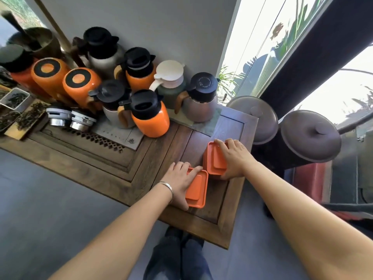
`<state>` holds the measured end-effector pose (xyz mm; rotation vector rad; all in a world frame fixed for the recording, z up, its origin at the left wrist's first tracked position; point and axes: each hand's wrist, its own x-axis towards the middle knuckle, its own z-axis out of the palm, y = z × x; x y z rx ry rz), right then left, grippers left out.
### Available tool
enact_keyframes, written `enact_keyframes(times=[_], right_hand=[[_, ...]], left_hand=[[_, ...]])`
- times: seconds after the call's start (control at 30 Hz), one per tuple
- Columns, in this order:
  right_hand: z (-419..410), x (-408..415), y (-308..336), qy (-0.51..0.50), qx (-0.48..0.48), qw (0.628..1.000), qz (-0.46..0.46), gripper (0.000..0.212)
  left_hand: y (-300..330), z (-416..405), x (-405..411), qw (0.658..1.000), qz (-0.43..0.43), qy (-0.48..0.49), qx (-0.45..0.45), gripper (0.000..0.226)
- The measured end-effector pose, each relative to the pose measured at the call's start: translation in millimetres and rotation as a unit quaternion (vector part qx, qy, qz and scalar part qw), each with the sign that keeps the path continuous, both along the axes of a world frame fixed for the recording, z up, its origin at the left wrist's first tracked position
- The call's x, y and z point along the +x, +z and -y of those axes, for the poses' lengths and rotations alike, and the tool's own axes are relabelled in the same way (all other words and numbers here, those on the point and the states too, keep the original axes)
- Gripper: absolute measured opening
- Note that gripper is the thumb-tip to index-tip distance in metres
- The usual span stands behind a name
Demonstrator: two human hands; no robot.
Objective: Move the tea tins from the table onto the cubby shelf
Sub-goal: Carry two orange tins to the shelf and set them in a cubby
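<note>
Dark wood surface (113, 168), framed panels w/ carved lattice strip, smooth grain, square corner toward the person. Beyond its far end, two big round pots w/ domed matte grey-brown lids (310, 132) and knob tops. Along the back wall, a cluster of carafes (150, 114): glossy orange bodies, brushed steel ones, black plastic lids, curved wood handles; one pale green w/ cream lid. Left edge: trays of dark loose tea leaves (15, 100), blurry.

Two tea tins sit near the surface corner, just beside each other, both orange, rectangular, rounded corners, stepped flat lids, satin finish. Left tin (198, 187) lies flat; left hand (178, 180), thin metal bangle at wrist, has a closed grip on it, fingers over lid, thumb down the near side. Right tin (215, 161) looks tilted; right hand (234, 158) grips it too, fingers curled over the far edge, thumb at the near corner.
</note>
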<state>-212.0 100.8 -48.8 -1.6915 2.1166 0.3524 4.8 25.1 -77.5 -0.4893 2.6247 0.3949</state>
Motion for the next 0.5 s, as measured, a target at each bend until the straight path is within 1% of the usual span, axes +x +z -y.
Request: enact_keyframes(times=[0.17,0.37,0.5], right_hand=[[-1,3,0,-0.002,0.009,1.000,-0.021,0.129],[-16,4,6,-0.014,0.019,0.999,-0.026,0.125],[-38,-7,27,-0.070,0.015,0.997,-0.013,0.128]], left_hand=[[1,3,-2,0.999,-0.011,-0.026,-0.016,0.129],[15,6,-13,0.996,-0.043,-0.068,-0.032,0.129],[42,13,-40,0.995,-0.042,-0.083,-0.033,0.129]])
